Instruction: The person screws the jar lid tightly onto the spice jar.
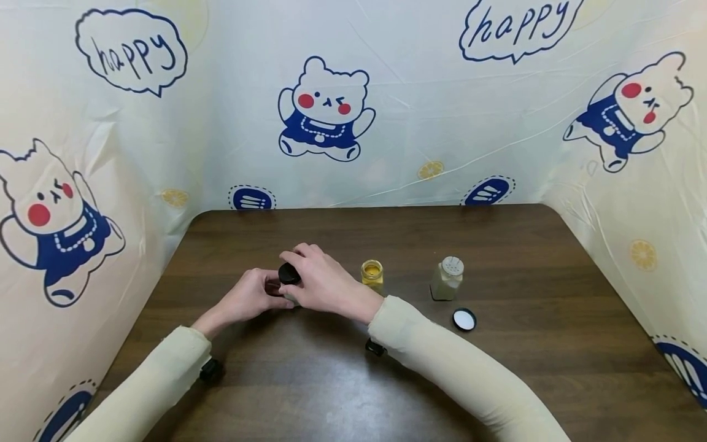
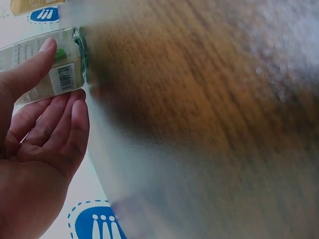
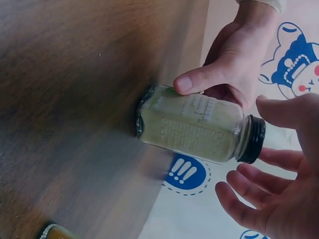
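Observation:
A glass spice jar (image 3: 192, 124) of pale greenish powder, with a barcode label, stands upright on the table. My left hand (image 1: 251, 298) holds its body low down, thumb on one side and fingers on the other. My right hand (image 1: 326, 279) reaches over the top, with thumb and forefinger at the black lid (image 3: 252, 139); the other fingers are loosely bent beside it. In the head view the right hand hides much of the jar. Nearest to the right hand is an uncapped jar of yellow powder (image 1: 372, 279).
Further right stands a jar with a perforated shaker top (image 1: 450, 279). In front of it a black-rimmed lid (image 1: 464, 320) lies with its white inside up. All stand on a brown wooden table (image 1: 331, 393), bounded by a printed cloth (image 1: 414, 110) behind and at both sides.

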Motion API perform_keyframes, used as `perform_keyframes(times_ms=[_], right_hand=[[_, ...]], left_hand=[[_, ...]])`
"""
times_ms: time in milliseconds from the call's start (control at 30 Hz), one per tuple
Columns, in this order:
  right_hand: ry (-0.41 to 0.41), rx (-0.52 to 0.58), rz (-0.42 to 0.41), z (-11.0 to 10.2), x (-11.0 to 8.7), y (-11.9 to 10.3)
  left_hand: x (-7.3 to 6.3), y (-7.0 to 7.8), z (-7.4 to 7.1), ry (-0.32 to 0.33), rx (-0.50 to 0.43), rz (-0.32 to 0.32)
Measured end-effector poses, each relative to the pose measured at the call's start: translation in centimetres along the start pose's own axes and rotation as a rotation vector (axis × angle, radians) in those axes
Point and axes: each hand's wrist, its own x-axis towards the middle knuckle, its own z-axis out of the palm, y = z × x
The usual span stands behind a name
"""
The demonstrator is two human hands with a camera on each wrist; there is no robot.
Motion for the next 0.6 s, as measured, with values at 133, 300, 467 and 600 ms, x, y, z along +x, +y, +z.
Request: perform_keyframes(times_ms=[133,300,467,600], right_hand=[[-0.038,0.035,0.0,-0.37,-0.4,-0.11],[-0.07,0.076,0.001,-0.4,-0.64,-0.01],[-0.073,0.089,0.006,-0.34,-0.76,0.09],[-0.073,0.091,0.004,-0.27,-0.79,0.14]], left_hand=[[-0.04,-0.07,0.04,-0.001,-0.009,-0.005],[-0.09,-0.02,0.04,0.004,-0.002,-0.02],[-0.07,0.01,-0.01,0.01,0.006,-0.019],[-0.1,0.04,-0.03,0.01,0.009,-0.021]])
